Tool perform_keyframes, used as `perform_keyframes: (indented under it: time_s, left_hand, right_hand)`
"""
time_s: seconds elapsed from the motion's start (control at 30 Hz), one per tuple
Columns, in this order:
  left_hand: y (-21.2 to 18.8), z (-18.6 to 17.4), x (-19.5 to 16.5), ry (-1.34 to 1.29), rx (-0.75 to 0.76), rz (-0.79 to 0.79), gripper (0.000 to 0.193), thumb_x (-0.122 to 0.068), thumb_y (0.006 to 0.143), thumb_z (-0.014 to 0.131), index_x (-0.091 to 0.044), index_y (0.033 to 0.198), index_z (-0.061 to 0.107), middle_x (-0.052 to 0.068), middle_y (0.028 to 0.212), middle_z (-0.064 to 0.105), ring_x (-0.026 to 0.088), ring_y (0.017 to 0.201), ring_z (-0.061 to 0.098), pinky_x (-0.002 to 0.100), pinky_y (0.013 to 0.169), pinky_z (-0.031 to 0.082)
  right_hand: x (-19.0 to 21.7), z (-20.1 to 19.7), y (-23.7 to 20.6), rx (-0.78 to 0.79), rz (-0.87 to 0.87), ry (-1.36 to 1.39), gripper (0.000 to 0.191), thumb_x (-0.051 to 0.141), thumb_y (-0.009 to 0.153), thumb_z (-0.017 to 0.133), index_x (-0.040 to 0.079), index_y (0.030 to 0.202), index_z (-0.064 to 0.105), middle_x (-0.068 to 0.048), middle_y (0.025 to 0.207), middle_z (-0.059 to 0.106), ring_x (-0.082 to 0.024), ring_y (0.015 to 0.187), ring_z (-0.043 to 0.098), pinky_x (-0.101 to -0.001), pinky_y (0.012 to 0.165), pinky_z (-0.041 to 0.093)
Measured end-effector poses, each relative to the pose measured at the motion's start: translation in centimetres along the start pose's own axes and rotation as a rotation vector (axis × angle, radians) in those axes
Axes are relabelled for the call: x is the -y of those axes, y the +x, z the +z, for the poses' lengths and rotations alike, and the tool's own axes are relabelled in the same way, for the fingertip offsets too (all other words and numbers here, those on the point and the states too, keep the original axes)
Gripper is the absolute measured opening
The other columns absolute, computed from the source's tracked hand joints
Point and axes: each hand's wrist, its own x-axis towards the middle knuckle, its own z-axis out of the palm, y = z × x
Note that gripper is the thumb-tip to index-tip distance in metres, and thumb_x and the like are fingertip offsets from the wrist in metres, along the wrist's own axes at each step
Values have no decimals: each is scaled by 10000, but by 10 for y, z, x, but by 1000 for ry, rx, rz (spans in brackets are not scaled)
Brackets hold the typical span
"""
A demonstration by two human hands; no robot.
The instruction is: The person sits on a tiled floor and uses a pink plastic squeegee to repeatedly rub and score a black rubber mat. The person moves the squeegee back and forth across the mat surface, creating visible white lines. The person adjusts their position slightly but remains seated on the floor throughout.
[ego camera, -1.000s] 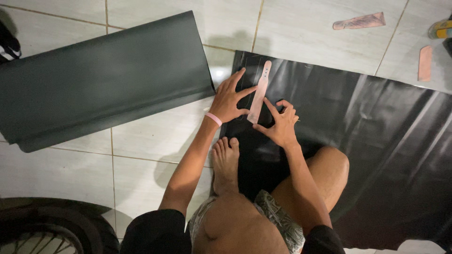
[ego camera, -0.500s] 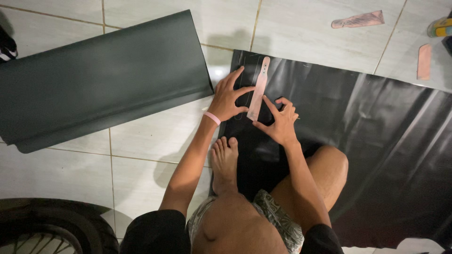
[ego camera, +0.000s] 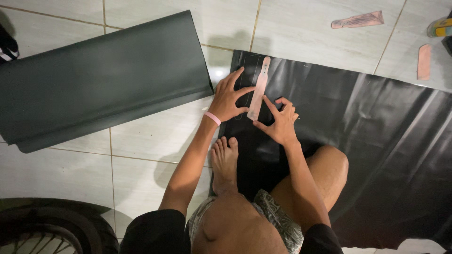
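Black short sleeves, patterned grey shorts, thin pink wristband just behind left grip; bare feet.

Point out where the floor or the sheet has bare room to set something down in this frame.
Bare tile lies between the dark green folded sheet and the person's left arm, down toward the wheel. The glossy black sheet is bare right of the knee. It is crowded at its top left corner, where the left hand and right hand press the pink strap-shaped template.
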Motion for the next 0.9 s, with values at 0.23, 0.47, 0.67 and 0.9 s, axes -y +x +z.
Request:
perform_keyframes:
  time_s: [0.23,0.47,0.67,0.9]
  left_hand:
    - [1,-6,-6,1,-14,9,776,-386,593,968,-327,1310,675,104,1650,223,353,1515,235,547,1223,229]
    - [5,18,-30,316,-6,-10,644,-314,642,925,-137,1215,690,181,1595,335,402,1445,324,593,1165,254]
    - [25,92,-106,1204,141,-101,556,-139,917,673,104,1408,572,302,1315,633,365,1151,622,425,985,474]
    - [42,121,-136,1716,569,-51,626,-80,807,751,72,1383,558,275,1336,586,318,1061,611,375,858,487]
  right_hand:
    - [-2,1,0,-17,-16,8,915,487,672,932,278,1485,568,-133,1320,401,-323,1150,403,-468,929,325]
    - [-16,11,-2,21,33,37,913,494,661,929,279,1476,578,-130,1324,418,-319,1169,404,-476,970,332]
    - [-16,-25,38,-535,84,690,352,189,975,722,110,1258,528,-121,1232,605,-301,1138,584,-441,1075,442]
    - [30,-68,57,232,-593,269,292,46,747,741,81,1036,720,-113,1103,733,-376,1170,638,-429,1165,348]
